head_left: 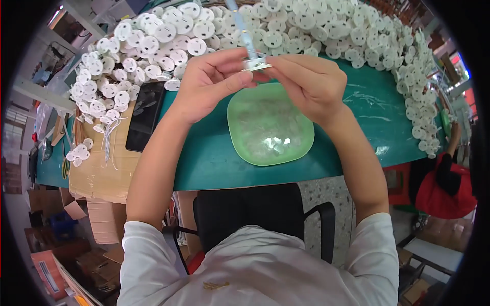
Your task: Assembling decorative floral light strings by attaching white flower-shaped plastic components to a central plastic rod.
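Observation:
Both hands meet above a green rounded-square tray (270, 127) lying on the table. My right hand (314, 81) pinches a small flat white piece (258, 64), seen nearly edge-on, between thumb and fingers. On the piece's other side, my left hand (217, 79) has its thumb and curled fingertips closed on it, slightly blurred. A pale blue and white strip (242, 28) rises from the piece toward the far edge; whether it is joined to it I cannot tell. Beyond my hands, white round discs with dark slots (196, 47) are heaped along the table.
A black phone (145, 115) rests left of my left forearm, partly on brown cardboard (99, 163). White wires (108, 140) lie beside it. The green tabletop (214, 163) ends before a black chair (250, 204). A person in red (444, 188) is at the far right.

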Tool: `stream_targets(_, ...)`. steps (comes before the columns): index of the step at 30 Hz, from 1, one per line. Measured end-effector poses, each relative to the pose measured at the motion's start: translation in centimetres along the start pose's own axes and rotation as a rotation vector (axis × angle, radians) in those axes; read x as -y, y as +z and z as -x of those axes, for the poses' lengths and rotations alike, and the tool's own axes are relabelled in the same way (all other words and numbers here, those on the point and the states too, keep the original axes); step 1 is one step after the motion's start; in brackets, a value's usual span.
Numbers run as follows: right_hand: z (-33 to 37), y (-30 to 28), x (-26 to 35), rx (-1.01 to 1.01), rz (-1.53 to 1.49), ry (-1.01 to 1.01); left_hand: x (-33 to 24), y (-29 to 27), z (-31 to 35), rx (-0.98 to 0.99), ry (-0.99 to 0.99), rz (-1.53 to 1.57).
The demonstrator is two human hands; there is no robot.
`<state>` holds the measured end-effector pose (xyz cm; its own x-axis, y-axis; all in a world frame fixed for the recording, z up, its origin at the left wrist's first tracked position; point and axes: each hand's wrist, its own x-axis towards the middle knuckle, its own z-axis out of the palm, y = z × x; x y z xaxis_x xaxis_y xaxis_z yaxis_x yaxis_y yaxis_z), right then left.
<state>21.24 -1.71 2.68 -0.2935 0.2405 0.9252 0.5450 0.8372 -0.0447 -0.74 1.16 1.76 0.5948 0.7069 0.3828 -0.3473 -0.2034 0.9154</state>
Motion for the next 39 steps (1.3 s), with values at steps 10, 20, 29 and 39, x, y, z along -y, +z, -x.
stream_targets(10, 0.2, -0.4, 0.2, 0.151, -0.065, 0.016, 0.9, 0.3, 1.3, -0.076, -0.012, -0.004)
stream_targets(20, 0.6, -1.9, 1.6, 0.948, -0.419, 0.379, 1.1, 0.0, 1.2, -0.318, -0.137, -0.126)
stream_targets(29, 1.1, -1.2, 1.6, 1.109, -0.599, 0.376, 1.4, 0.2, 1.3, -0.247, -0.065, -0.254)
stream_targets(39, -0.3, -1.7, 3.1, 0.489, -0.674, 0.838, 0.6, 0.7, 1.6, -0.176, 0.047, 0.118)
